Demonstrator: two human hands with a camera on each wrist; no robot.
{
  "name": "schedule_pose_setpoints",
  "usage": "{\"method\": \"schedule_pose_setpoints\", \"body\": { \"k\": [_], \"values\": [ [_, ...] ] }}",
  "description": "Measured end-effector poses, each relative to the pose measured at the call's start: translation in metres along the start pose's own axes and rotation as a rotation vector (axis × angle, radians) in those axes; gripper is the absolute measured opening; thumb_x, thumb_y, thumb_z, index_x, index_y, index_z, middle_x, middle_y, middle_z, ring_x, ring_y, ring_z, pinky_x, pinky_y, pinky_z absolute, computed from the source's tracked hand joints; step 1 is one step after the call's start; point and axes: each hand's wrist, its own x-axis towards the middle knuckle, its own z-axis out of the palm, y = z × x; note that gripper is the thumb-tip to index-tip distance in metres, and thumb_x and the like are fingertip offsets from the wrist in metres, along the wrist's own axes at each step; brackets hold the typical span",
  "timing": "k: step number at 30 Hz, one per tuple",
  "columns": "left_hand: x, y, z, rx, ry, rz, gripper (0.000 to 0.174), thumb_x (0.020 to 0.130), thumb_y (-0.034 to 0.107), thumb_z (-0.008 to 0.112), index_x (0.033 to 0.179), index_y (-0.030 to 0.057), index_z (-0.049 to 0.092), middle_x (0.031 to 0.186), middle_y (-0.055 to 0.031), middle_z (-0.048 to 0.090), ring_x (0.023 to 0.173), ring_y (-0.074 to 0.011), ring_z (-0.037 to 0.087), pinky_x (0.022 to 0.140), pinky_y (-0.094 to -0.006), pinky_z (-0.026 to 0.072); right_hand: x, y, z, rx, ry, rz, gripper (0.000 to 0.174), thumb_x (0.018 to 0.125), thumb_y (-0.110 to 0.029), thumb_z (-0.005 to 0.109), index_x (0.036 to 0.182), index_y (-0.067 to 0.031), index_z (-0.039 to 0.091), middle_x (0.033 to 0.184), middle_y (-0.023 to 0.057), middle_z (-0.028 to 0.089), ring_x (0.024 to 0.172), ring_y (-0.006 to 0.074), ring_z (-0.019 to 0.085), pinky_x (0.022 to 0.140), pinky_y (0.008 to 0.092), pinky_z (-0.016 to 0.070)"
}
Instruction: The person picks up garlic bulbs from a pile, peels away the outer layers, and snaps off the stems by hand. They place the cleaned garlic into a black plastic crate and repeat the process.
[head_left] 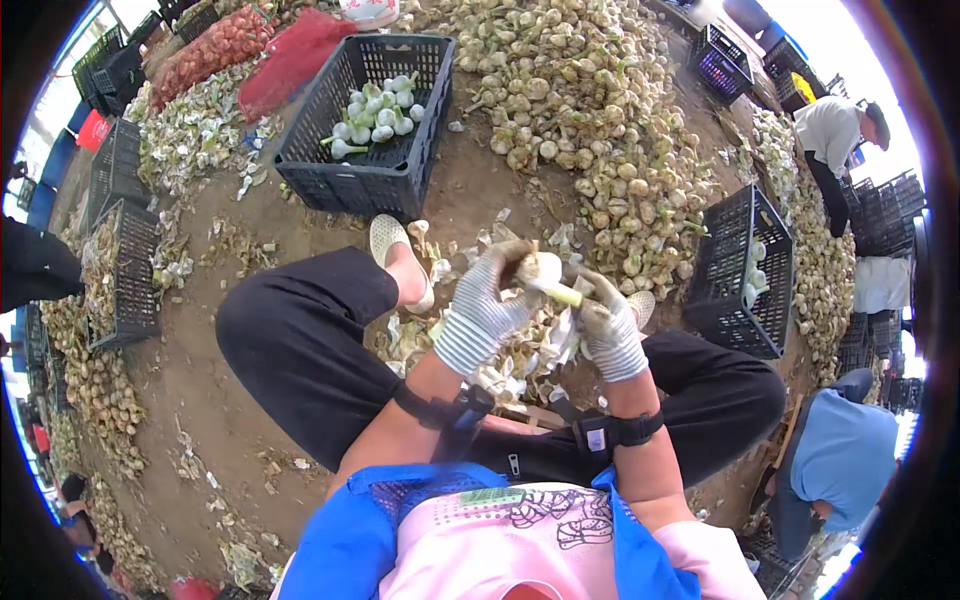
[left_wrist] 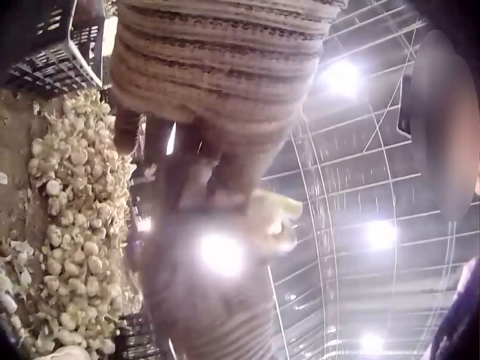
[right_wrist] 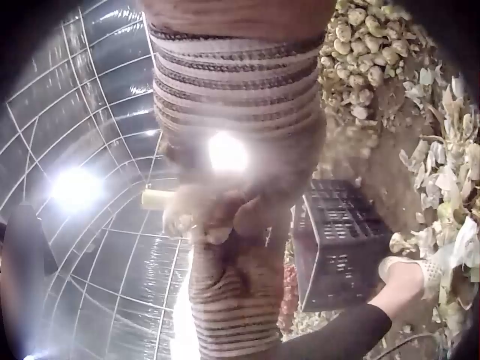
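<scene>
A pale garlic bulb [head_left: 543, 268] with a short green-white stem is held between two gloved hands, above the lap. My left hand [head_left: 490, 298], in a soiled white glove with a striped cuff, grips the bulb end. On the stem side, the curled fingers of my right hand [head_left: 608, 328] hold the garlic, in a matching glove. The left wrist view shows the garlic [left_wrist: 274, 217] beyond dark, blurred fingers. Its cut stem [right_wrist: 157, 199] sticks out sideways in the right wrist view, where glare covers part of the glove.
Dry peelings [head_left: 510, 375] lie between the legs. A black crate [head_left: 365, 185] with cleaned bulbs stands ahead on the left, another crate [head_left: 740, 270] on the right. A big garlic heap [head_left: 600, 120] spreads ahead. Other people, one in a blue shirt [head_left: 845, 450], are at the right.
</scene>
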Motion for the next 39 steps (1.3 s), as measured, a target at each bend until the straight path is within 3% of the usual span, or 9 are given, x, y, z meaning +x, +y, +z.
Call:
{"method": "schedule_pose_setpoints", "body": {
  "k": [5, 9, 13, 15, 17, 27, 31, 32, 39],
  "values": [
    [0.001, -0.008, 0.000, 0.165, 0.207, 0.089, 0.051, 0.068, 0.000, 0.070, 0.114, 0.0029, 0.047, 0.103, -0.0095, 0.055, 0.092, -0.0158, 0.056, 0.080, -0.0274, 0.0466, -0.003, 0.004, 0.010, -0.594, 0.090, -0.068, 0.033, 0.077, -0.005, 0.065, 0.108, 0.0027, 0.055, 0.088, 0.0072, 0.061, 0.078, 0.0121, 0.056, 0.068, 0.0230, 0.0469],
    [-0.001, 0.016, 0.016, 0.086, 0.142, 0.017, 0.047, 0.072, 0.011, 0.068, 0.114, 0.0015, 0.047, 0.104, -0.0095, 0.053, 0.093, -0.0152, 0.053, 0.080, -0.0278, 0.0456, 0.012, 0.026, 0.005, -0.311, 0.230, -0.169, 0.023, 0.078, -0.003, 0.057, 0.101, 0.0011, 0.059, 0.083, 0.0036, 0.060, 0.078, 0.0088, 0.054, 0.066, 0.0233, 0.0449],
    [-0.006, 0.011, 0.014, 0.337, 0.204, 0.361, 0.044, 0.069, 0.010, 0.065, 0.109, 0.0000, 0.050, 0.097, -0.0120, 0.055, 0.088, -0.0236, 0.055, 0.076, -0.0339, 0.0463, 0.006, -0.005, 0.045, 0.197, 0.252, 0.008, 0.029, 0.087, -0.028, 0.050, 0.102, -0.0039, 0.055, 0.086, 0.0059, 0.059, 0.076, 0.0178, 0.057, 0.071, 0.0307, 0.0469],
    [-0.004, 0.004, 0.007, 0.522, 0.194, 0.435, 0.051, 0.068, 0.016, 0.066, 0.113, -0.0016, 0.048, 0.102, -0.0150, 0.055, 0.092, -0.0277, 0.057, 0.077, -0.0363, 0.0469, 0.049, 0.041, -0.028, 0.314, -0.455, -0.117, 0.030, 0.085, -0.028, 0.050, 0.101, -0.0025, 0.055, 0.087, 0.0056, 0.060, 0.077, 0.0182, 0.057, 0.072, 0.0318, 0.0471],
    [-0.008, 0.001, 0.007, 0.555, -0.052, 0.164, 0.068, 0.064, 0.016, 0.067, 0.126, 0.0012, 0.040, 0.117, -0.0209, 0.049, 0.103, -0.0345, 0.052, 0.086, -0.0399, 0.0435, 0.054, 0.072, -0.057, 0.173, 0.060, -0.013, 0.030, 0.085, -0.029, 0.050, 0.101, -0.0036, 0.055, 0.086, 0.0047, 0.059, 0.078, 0.0170, 0.056, 0.072, 0.0307, 0.0466],
    [-0.010, 0.009, -0.001, 0.576, 0.021, 0.213, 0.057, 0.064, 0.016, 0.068, 0.114, 0.0000, 0.048, 0.100, -0.0175, 0.053, 0.088, -0.0342, 0.057, 0.074, -0.0393, 0.0478, 0.051, 0.066, -0.043, 0.063, 0.102, -0.043, 0.025, 0.089, -0.024, 0.047, 0.103, -0.0051, 0.054, 0.095, 0.0055, 0.059, 0.080, 0.0158, 0.057, 0.069, 0.0291, 0.0484],
    [-0.011, 0.015, -0.004, 0.117, 0.033, -0.096, 0.054, 0.067, 0.014, 0.066, 0.115, 0.0004, 0.047, 0.105, -0.0165, 0.054, 0.094, -0.0296, 0.057, 0.082, -0.0346, 0.0466, 0.068, 0.101, -0.096, 0.053, -0.060, -0.014, 0.034, 0.085, -0.015, 0.051, 0.115, 0.0008, 0.049, 0.100, 0.0086, 0.059, 0.083, 0.0168, 0.057, 0.072, 0.0290, 0.0487],
    [-0.011, 0.007, -0.003, 0.081, 0.156, -0.019, 0.052, 0.068, 0.015, 0.065, 0.115, 0.0019, 0.048, 0.105, -0.0142, 0.055, 0.095, -0.0253, 0.056, 0.082, -0.0323, 0.0461, 0.066, 0.110, -0.085, -0.618, 0.009, -0.168, 0.038, 0.083, -0.007, 0.050, 0.119, 0.0037, 0.047, 0.103, 0.0107, 0.059, 0.087, 0.0160, 0.056, 0.078, 0.0290, 0.0472],
    [-0.011, 0.003, -0.026, -0.446, 0.299, -0.021, 0.042, 0.077, 0.005, 0.060, 0.116, 0.0005, 0.046, 0.090, -0.0052, 0.056, 0.078, -0.0099, 0.054, 0.068, -0.0239, 0.0474, 0.007, 0.008, 0.036, -0.670, -0.033, 0.116, 0.036, 0.073, -0.002, 0.055, 0.109, 0.0024, 0.056, 0.099, 0.0125, 0.062, 0.087, 0.0201, 0.059, 0.076, 0.0268, 0.0469]
  ]
}}
